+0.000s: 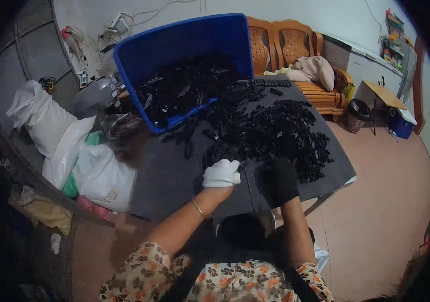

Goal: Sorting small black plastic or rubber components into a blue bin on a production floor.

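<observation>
My left hand (221, 173), in a white glove, is closed at the near edge of a heap of small black pieces (290, 136) on the grey-covered table (169, 176). What its fingers hold, if anything, is too small to name. To its right is my right hand (281, 182) in a black glove, touching or close to the same heap. Its fingers blend into the dark pieces. Beyond both hands a large blue bin (185, 32) lies tipped toward me, with more black pieces (195, 85) inside and spilling onto the table.
A dark round container (245, 229) stands below the table's near edge. White sacks (101, 176) crowd the floor on the left. Behind the table is a wooden bench (295, 45) with a pale cloth (315, 70). A wastebasket (357, 117) and small folding table (383, 95) stand at right.
</observation>
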`<move>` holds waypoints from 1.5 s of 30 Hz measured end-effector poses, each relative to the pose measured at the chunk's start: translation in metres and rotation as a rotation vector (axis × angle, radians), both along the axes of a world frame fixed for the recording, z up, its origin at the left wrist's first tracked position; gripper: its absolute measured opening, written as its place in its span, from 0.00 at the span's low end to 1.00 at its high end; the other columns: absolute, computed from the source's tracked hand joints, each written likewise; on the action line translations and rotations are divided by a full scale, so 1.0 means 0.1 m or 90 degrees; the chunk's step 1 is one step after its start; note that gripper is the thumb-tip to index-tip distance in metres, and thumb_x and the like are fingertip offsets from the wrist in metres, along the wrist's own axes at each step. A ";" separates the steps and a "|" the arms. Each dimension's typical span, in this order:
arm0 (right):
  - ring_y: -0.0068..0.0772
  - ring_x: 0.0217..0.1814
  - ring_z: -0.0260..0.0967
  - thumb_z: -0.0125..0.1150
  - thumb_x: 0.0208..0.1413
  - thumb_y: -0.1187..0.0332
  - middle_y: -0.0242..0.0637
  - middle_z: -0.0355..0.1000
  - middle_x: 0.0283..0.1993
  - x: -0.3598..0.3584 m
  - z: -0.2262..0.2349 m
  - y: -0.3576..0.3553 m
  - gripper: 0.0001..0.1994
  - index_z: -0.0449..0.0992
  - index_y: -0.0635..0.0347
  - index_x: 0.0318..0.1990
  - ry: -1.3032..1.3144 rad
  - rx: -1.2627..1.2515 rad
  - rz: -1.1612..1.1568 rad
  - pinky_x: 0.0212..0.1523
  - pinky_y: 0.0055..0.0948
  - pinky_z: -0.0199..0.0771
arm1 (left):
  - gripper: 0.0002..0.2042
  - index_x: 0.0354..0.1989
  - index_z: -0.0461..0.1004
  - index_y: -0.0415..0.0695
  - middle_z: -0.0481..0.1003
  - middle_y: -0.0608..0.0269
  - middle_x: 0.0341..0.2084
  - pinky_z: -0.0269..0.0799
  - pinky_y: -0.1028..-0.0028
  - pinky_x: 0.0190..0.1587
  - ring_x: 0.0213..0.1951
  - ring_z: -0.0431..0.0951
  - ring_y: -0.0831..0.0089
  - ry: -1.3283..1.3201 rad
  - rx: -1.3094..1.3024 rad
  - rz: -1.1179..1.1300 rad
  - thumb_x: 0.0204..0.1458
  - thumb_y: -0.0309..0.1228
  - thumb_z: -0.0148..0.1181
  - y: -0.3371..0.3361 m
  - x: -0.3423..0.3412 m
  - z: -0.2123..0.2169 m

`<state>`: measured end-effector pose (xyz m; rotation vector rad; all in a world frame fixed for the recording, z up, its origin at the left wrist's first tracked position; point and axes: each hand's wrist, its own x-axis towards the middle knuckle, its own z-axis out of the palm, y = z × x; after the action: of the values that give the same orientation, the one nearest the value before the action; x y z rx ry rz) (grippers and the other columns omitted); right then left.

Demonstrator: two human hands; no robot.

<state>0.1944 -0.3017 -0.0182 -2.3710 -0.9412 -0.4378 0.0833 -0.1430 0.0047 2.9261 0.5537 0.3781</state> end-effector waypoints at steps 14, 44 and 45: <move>0.40 0.34 0.70 0.63 0.44 0.70 0.41 0.69 0.31 -0.22 -0.51 0.03 0.13 0.71 0.64 0.37 0.328 0.323 0.380 0.40 0.31 0.72 | 0.11 0.43 0.71 0.37 0.74 0.59 0.34 0.74 0.77 0.31 0.32 0.77 0.73 -0.280 -0.651 -0.079 0.51 0.23 0.54 0.22 -0.34 -0.31; 0.24 0.28 0.67 0.57 0.50 0.70 0.34 0.67 0.25 -0.83 0.06 0.10 0.06 0.68 0.63 0.29 0.366 0.409 0.224 0.29 0.26 0.66 | 0.15 0.51 0.66 0.33 0.70 0.51 0.47 0.75 0.75 0.42 0.43 0.74 0.69 -0.330 -0.677 -0.175 0.55 0.22 0.50 -0.23 -0.70 -0.12; 0.24 0.28 0.67 0.57 0.50 0.70 0.34 0.67 0.25 -0.80 0.03 0.10 0.06 0.68 0.63 0.29 0.365 0.409 0.224 0.29 0.26 0.66 | 0.14 0.49 0.67 0.33 0.70 0.49 0.47 0.74 0.73 0.43 0.44 0.74 0.65 -0.341 -0.596 -0.185 0.54 0.22 0.50 -0.23 -0.69 -0.12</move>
<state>0.1141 -0.2920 -0.0148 -1.5703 -0.7662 0.0816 0.0145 -0.1655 -0.0070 1.8585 0.1425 0.6188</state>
